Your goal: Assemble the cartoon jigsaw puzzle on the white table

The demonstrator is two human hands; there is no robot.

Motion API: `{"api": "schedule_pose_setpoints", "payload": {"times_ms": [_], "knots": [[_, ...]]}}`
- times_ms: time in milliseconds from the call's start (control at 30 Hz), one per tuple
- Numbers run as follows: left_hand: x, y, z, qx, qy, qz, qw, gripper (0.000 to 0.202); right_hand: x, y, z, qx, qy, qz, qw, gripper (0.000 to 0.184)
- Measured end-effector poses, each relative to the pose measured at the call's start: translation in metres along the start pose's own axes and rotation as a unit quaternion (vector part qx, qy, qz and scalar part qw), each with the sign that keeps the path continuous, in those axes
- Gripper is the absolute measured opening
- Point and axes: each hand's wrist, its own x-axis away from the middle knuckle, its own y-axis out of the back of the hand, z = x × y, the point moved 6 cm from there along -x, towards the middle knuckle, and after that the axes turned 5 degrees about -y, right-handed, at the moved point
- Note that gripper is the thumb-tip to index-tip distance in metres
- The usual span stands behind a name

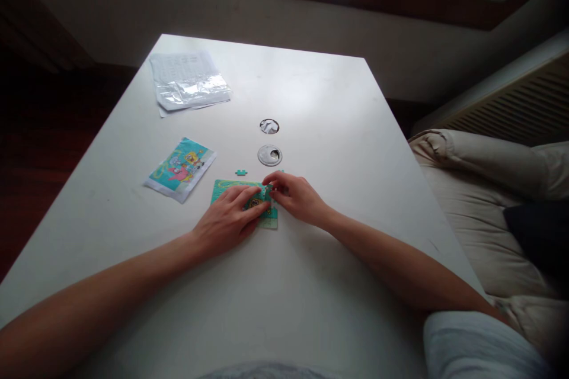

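Observation:
A small teal jigsaw puzzle lies flat on the white table. My left hand rests on top of it with fingers stretched flat, covering much of it. My right hand is at the puzzle's right edge, its fingers pinched on a small teal puzzle piece. One loose teal piece lies just beyond the puzzle.
A cartoon picture card lies left of the puzzle. Crumpled clear plastic on paper sheets sits at the far left. A round cable hole and its loose cover are beyond my hands. A cushioned seat adjoins the table's right edge.

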Motion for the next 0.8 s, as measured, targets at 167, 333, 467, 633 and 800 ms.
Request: {"api": "schedule_pose_setpoints", "payload": {"times_ms": [167, 333, 467, 633, 800], "knots": [[-0.001, 0.001, 0.000, 0.011, 0.012, 0.005, 1.000, 0.041, 0.001, 0.000, 0.002, -0.011, -0.006, -0.013, 1.000, 0.022], [-0.003, 0.001, 0.002, 0.014, 0.020, 0.016, 1.000, 0.040, 0.004, -0.002, 0.000, -0.007, 0.003, -0.028, 1.000, 0.021], [-0.002, 0.000, 0.003, 0.012, 0.023, 0.018, 1.000, 0.041, 0.010, -0.003, 0.009, 0.039, 0.063, -0.065, 0.995, 0.021], [-0.002, 0.001, 0.004, 0.009, 0.021, 0.006, 1.000, 0.040, 0.020, -0.001, 0.032, 0.063, 0.166, -0.102, 0.979, 0.020], [-0.001, 0.004, 0.010, -0.001, 0.026, -0.017, 1.000, 0.036, 0.016, 0.008, 0.023, 0.052, 0.097, -0.102, 0.989, 0.020]]}}
